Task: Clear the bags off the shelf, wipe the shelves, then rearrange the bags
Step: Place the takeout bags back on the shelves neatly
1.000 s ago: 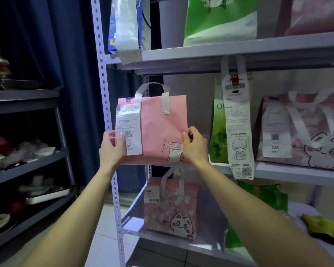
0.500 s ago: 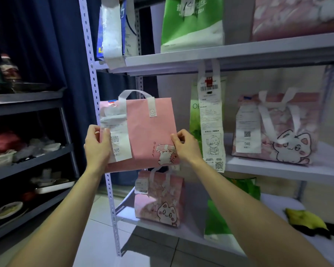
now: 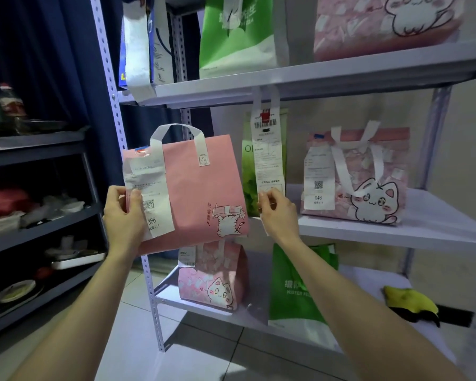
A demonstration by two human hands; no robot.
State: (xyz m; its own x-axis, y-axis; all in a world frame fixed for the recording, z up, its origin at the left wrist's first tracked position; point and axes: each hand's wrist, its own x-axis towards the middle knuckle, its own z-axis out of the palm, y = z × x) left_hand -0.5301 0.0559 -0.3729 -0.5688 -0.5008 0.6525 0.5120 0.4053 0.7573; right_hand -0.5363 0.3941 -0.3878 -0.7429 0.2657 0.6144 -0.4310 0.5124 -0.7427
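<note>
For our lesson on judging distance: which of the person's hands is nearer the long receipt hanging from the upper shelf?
Right. The right hand pinches the lower end of the hanging receipt; the left hand grips the pink bag, well to the receipt's left.

The pink bag (image 3: 198,188) has white handles and a white cartoon cat with dark stripes near its lower corner. Its receipt (image 3: 149,188) is white with black print. The long slip (image 3: 267,149) is white with a red mark and a black barcode. The green bag (image 3: 248,185) shows a leafy pattern. The shelf (image 3: 341,75) is pale white and the curtain (image 3: 52,50) is dark blue.
</note>
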